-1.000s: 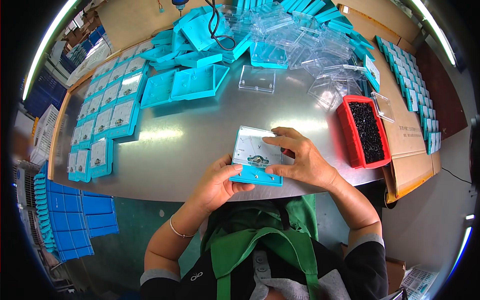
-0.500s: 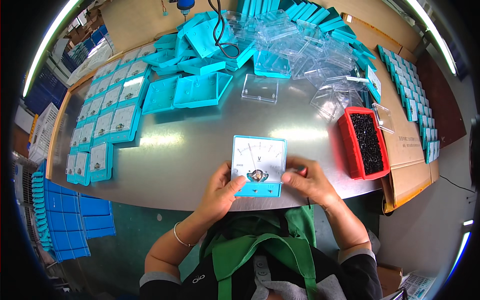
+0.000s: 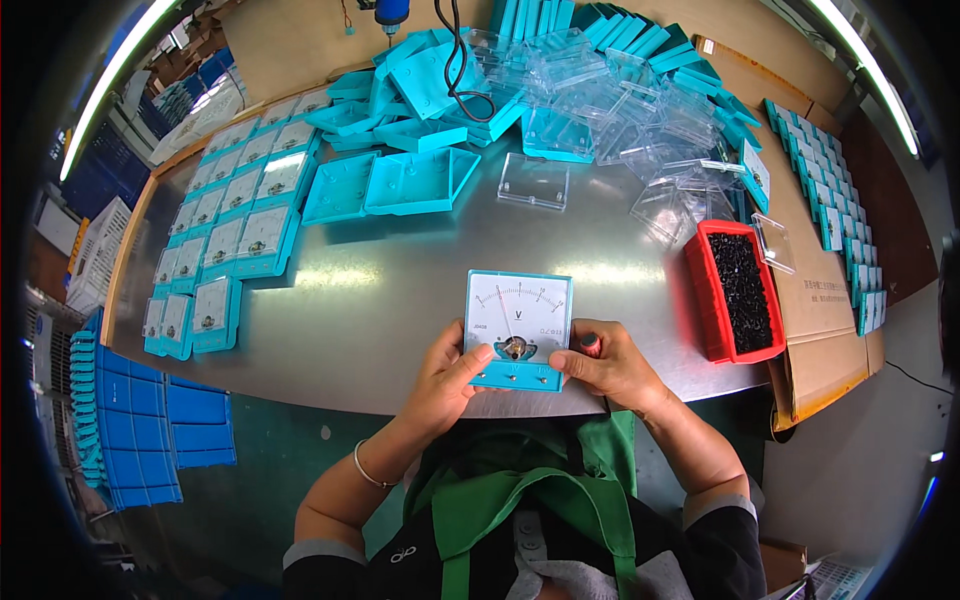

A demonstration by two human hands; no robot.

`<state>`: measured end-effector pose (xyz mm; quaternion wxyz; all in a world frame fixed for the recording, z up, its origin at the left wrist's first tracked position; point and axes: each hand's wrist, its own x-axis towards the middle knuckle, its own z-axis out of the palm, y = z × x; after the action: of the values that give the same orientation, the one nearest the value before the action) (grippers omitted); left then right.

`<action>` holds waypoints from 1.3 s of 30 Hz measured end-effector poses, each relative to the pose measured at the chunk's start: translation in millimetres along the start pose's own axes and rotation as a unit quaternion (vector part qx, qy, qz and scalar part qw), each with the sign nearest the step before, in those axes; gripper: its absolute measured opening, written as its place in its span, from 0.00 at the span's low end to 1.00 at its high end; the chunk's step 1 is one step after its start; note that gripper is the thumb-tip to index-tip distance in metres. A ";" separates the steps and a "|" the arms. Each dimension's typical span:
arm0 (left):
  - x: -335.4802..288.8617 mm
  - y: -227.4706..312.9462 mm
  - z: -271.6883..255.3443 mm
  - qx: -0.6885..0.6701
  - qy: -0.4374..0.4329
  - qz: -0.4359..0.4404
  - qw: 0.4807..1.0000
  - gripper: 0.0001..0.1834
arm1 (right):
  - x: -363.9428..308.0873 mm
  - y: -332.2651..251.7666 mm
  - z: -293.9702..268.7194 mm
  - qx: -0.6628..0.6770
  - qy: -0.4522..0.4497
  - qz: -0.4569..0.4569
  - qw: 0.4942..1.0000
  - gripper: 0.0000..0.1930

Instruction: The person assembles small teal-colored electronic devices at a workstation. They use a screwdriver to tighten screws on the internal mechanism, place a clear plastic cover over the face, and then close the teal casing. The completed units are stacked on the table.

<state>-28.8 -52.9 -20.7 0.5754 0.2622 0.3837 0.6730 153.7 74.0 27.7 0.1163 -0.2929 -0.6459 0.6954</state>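
A square panel voltmeter (image 3: 520, 325) with a white dial and a teal case is held upright, face toward me, over the table's near edge. My left hand (image 3: 447, 372) grips its lower left side, with the thumb on the front. My right hand (image 3: 618, 372) holds the lower right corner, thumb pressed on the teal strip. A small red-ended tool (image 3: 590, 345) is also tucked in the right fingers; most of it is hidden, so its kind does not show.
Left on the metal table (image 3: 390, 330) stand rows of similar meters (image 3: 242, 190). Teal cases (image 3: 408, 182) and clear covers (image 3: 535, 183) pile up at the back. A red bin (image 3: 707, 290) of small black parts sits right, beside cardboard (image 3: 815, 310) bearing more meters (image 3: 832, 222).
My right hand has closed in on the meter, its thumb now on the lower right front. The whole view has shifted slightly, with the surroundings appearing farther right.
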 end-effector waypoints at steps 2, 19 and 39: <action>-2.4 1.3 0.7 -0.001 0.003 0.001 1.000 0.21 | 0.0 -1.4 1.0 -0.005 0.001 -0.002 1.000 0.15; -4.0 12.4 -8.9 0.028 0.006 0.074 0.997 0.31 | 5.8 -10.6 22.2 0.024 0.018 -0.050 0.998 0.13; -23.1 2.6 -6.2 0.079 -0.031 0.013 0.996 0.38 | 23.6 -12.9 -25.3 -0.119 0.055 -0.195 0.972 0.12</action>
<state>-30.6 -76.8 -20.0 0.5558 0.3329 0.4141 0.6394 146.1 109.6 34.3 0.2495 -0.2106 -0.7616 0.5599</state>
